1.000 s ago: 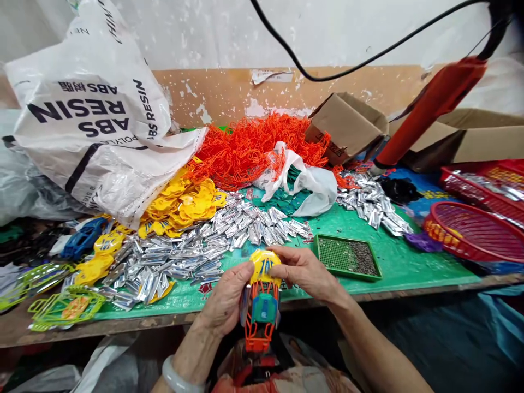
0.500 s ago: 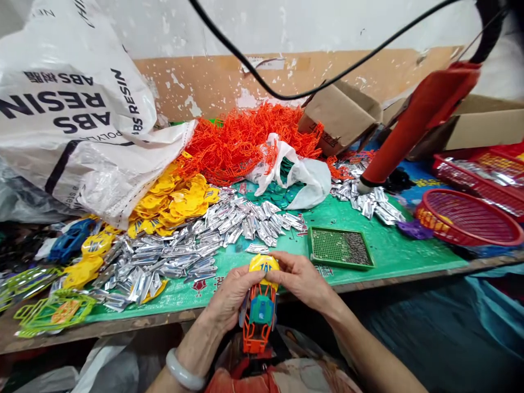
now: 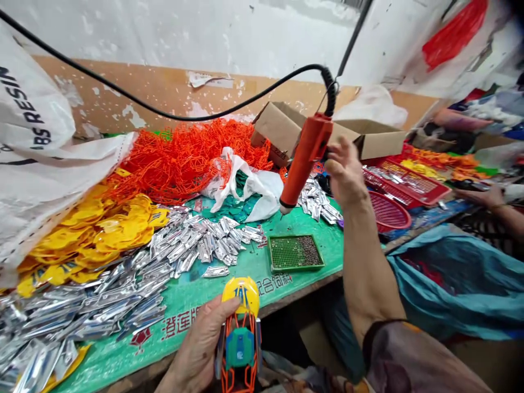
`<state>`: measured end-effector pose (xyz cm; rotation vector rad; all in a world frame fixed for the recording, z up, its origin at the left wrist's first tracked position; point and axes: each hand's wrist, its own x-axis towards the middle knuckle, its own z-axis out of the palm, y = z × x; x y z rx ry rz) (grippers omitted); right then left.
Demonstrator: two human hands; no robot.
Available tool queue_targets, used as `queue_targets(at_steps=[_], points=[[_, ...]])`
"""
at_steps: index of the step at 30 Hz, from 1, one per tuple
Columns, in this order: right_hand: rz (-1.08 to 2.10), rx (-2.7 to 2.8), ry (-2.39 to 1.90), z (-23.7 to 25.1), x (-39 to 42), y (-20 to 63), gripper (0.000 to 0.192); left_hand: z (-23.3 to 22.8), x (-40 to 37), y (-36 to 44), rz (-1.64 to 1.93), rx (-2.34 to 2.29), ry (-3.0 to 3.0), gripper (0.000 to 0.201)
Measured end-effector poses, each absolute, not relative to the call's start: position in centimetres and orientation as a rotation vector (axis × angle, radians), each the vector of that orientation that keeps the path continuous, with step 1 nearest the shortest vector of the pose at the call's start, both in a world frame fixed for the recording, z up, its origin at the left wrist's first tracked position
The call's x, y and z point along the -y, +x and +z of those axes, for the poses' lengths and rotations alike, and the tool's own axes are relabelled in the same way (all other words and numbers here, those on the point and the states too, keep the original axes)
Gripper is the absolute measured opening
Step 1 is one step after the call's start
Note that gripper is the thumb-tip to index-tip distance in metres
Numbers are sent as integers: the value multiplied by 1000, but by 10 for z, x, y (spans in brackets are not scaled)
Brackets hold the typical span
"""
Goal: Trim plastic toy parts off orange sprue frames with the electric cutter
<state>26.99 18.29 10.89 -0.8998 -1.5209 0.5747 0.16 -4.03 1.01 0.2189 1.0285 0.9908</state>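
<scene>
My left hand [image 3: 202,341] grips a toy car [image 3: 240,349] with a yellow front hood, an orange cage frame and a teal-green roof piece; the thumb presses on the hood near the table's edge. My right hand [image 3: 344,166] is raised beside a red electric screwdriver [image 3: 305,161] that hangs tip-down from a black coiled cable. Its fingers are partly spread and slightly blurred, close to the tool's upper part but not wrapped round it. Below the screwdriver's tip lies a green tray [image 3: 297,254] of small dark screws.
Silver parts [image 3: 184,245] cover the table's left and middle, with yellow hoods [image 3: 102,229] behind them. Orange frames [image 3: 184,158] are heaped near the wall, beside a white bag [image 3: 245,185]. Cardboard boxes [image 3: 282,128] and red baskets [image 3: 387,210] stand rightward. A co-worker's hand [image 3: 487,196] shows far right.
My right hand has left the yellow hood and risen to the hanging screwdriver. My left hand alone keeps the toy car. The view has turned right, bringing a co-worker's arm into sight.
</scene>
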Motion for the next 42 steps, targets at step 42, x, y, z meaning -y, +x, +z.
queue_targets(at_steps=[42], points=[[851,1034,-969,40,-141,190,23,14,29,27,881,-1178,195,24]])
